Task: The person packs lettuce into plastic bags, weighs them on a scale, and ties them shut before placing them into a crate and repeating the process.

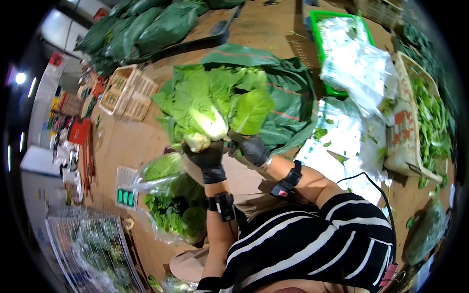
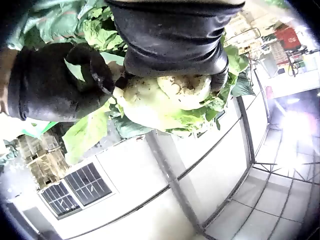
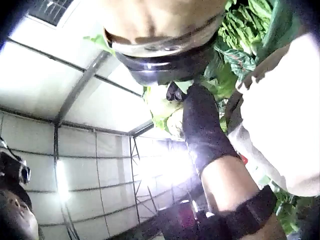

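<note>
Black-gloved left hand (image 1: 207, 158) grips cabbage (image 1: 210, 105) base | right hand (image 1: 251, 149) pinches leaf (image 1: 251, 111)

Heavy fisheye, black vignette on all views — head view evenly bright; wrist views blurry, glare from roof panels.

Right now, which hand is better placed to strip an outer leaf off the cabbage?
Likely the right hand: its fingers pinch a leaf at the base, while the left hand wraps the cabbage stem, carrying it.
</note>
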Motion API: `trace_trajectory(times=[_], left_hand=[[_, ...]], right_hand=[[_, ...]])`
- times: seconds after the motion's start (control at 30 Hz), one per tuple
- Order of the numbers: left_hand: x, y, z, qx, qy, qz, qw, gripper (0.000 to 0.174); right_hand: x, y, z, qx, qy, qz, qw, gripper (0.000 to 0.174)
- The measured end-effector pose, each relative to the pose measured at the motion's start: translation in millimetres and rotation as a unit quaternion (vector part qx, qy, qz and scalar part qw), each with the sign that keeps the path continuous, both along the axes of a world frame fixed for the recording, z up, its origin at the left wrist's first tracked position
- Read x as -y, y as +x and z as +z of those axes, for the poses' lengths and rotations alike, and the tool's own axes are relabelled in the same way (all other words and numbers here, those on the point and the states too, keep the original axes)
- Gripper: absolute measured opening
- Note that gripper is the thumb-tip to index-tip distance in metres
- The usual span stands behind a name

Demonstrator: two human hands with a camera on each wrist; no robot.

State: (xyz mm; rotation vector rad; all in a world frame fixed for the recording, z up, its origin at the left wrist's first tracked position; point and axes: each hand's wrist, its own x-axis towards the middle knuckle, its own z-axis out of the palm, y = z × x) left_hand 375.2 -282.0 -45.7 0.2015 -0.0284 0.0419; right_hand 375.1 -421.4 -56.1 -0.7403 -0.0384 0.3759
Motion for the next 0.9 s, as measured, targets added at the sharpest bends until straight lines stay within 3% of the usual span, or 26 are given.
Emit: trace_trajectory(times=[0.07, 0.17, 0.2, 0.23, 0.3, 0.37, 0.4, 0.47, 0.5, 0.57, 0.6, 0.63, 0.7, 0.73, 0.77, 0.8, 0.87, 0.9], left_hand=[[-14.3, 2.7, -40.8, -0.013, 0.07, -0.05, 0.996, 0.056], [-32.4, 23.8, -86.9, -0.041, 0.132, -0.155, 0.978, 0.059], [1.8, 17.6, -30.3, -0.089, 0.109, -0.095, 0.985, 0.069], [22.7, 12.1, 7.1, -0.138, 0.09, -0.015, 0.986, 0.083], [24.7, 19.4, 5.7, -0.12, 0.096, 0.015, 0.988, 0.088], [0.9, 29.5, -17.6, -0.138, 0.227, 0.102, 0.959, 0.082], [-13.7, 33.5, -28.5, -0.137, 0.239, 0.097, 0.957, 0.075], [-10.5, 36.5, -27.0, -0.103, 0.198, -0.01, 0.975, 0.06], [-27.1, 13.3, -23.9, -0.108, 0.172, 0.015, 0.979, 0.053], [0.1, 20.4, -18.4, -0.094, 0.14, -0.049, 0.984, 0.039], [-5.3, 13.0, -8.1, -0.072, 0.105, -0.04, 0.991, 0.032], [-1.8, 17.4, -0.4, -0.061, 0.093, -0.06, 0.992, 0.025], [28.0, 27.0, 17.6, 0.064, 0.132, -0.099, 0.984, 0.021], [42.4, 29.7, 33.7, -0.016, 0.115, -0.059, 0.992, 0.022], [45.2, 23.8, 45.4, -0.096, 0.095, -0.019, 0.991, 0.023], [40.4, 17.3, 44.6, -0.081, 0.091, -0.026, 0.992, 0.025], [32.6, 10.8, 48.0, -0.067, 0.146, -0.02, 0.987, 0.024], [24.1, 3.7, 51.7, -0.055, 0.201, -0.023, 0.978, 0.024]], right_hand=[[3.4, 2.4, -29.5, 0.041, 0.029, 0.029, 0.998, 0.022], [27.5, -8.1, -25.0, -0.003, -0.235, 0.016, 0.972, 0.028], [32.8, -16.1, -46.4, 0.021, -0.111, -0.009, 0.994, 0.03], [38.6, -24.5, -59.2, 0.099, -0.142, -0.123, 0.977, 0.03], [89.2, -24.1, -64.4, 0.059, -0.164, -0.1, 0.98, 0.03], [181.3, -11.8, -72.5, 0.052, -0.258, -0.141, 0.954, 0.032], [237.5, -3.1, -78.9, 0.055, -0.316, -0.191, 0.928, 0.033], [387.6, 0.3, -78.4, 0.062, -0.411, -0.343, 0.842, 0.035], [413.3, 35.3, -65.9, 0.064, -0.391, -0.367, 0.842, 0.037], [528.4, 27.4, -42.0, -0.009, -0.393, -0.5, 0.772, 0.039], [514.9, 70.9, -21.2, -0.039, -0.396, -0.505, 0.766, 0.041], [496.5, 65.4, -21.7, -0.048, -0.403, -0.485, 0.775, 0.042], [440.8, 108.1, -85.4, 0.176, -0.405, -0.222, 0.87, 0.04], [371.0, 102.2, -96.4, 0.071, -0.106, -0.045, 0.991, 0.038], [284.6, 71.3, -68.0, 0.223, -0.359, 0.056, 0.905, 0.04], [197.4, 40.1, -38.4, 0.394, -0.552, 0.108, 0.727, 0.043], [112.7, 24.6, -12.9, 0.276, -0.226, 0.225, 0.907, 0.055], [70.5, 16.8, 0.2, 0.188, -0.073, 0.282, 0.938, 0.061]])
